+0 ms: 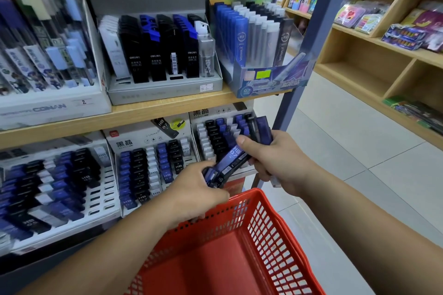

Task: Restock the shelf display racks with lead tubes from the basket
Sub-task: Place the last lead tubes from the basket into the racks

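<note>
A red mesh basket (271, 242) sits below my arms, and what shows of its floor is bare. My right hand (278, 158) grips a bundle of blue and black lead tubes (262, 128) that sticks up from the fist. A few more tubes (227, 163) lie slanted between both hands; my left hand (196, 189) holds their lower end, with my right thumb on the upper end. Right behind the hands, on the lower shelf, stand white display racks (153, 167) with rows of blue, black and white tubes. The rightmost rack (215, 136) is partly hidden by my hands.
The wooden upper shelf (143, 112) carries more lead boxes and a blue carton at its right end. A blue-grey metal post (309, 43) bounds the shelving on the right. Beyond it lie a pale tiled floor (359, 155) and wooden shelves with other goods.
</note>
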The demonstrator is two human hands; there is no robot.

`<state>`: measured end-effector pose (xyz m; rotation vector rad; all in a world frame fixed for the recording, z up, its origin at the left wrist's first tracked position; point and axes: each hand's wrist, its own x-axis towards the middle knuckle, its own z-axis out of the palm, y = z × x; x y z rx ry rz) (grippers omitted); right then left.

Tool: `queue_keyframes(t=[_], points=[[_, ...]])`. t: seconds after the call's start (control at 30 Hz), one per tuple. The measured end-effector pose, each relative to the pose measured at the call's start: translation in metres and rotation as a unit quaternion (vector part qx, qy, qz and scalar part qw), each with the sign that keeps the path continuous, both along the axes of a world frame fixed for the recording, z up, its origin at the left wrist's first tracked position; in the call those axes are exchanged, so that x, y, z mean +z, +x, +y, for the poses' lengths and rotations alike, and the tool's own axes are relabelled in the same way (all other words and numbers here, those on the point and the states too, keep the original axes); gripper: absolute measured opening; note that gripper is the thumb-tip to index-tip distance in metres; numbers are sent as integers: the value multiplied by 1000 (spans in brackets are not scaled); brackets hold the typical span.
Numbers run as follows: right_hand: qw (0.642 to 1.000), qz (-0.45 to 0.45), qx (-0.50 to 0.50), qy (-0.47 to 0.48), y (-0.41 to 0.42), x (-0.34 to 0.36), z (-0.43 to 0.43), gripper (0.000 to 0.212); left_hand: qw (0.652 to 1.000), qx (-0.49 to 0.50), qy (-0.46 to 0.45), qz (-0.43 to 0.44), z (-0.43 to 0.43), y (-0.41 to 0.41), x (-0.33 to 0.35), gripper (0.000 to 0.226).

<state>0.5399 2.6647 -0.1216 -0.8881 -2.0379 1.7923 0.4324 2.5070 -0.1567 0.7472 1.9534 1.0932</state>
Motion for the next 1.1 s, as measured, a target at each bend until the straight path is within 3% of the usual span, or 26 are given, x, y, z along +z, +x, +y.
queue_keyframes(t=[0.17,0.27,0.47,0.63,0.77,0.97,1.1], points=[[998,0,35,49,0,-6,6,18,999,6,34,-30,1,1,3,44],[995,27,41,92,2,-9,5,14,995,15,72,-71,3,4,2,30],[983,18,16,180,5,-20,5,15,988,5,94,-123,5,8,-1,41],[994,61,14,92,7,-22,-2,13,978,69,97,-172,3,9,2,24],[997,69,22,2,7,-23,-4,38,979,58,91,-172,-6,4,6,12],[997,69,-13,-24,7,-20,0,33,993,16,29,-116,-20,1,5,13],[996,71,-3,-60,4,-19,-1,31,992,41,2,-119,-34,-5,2,15]])
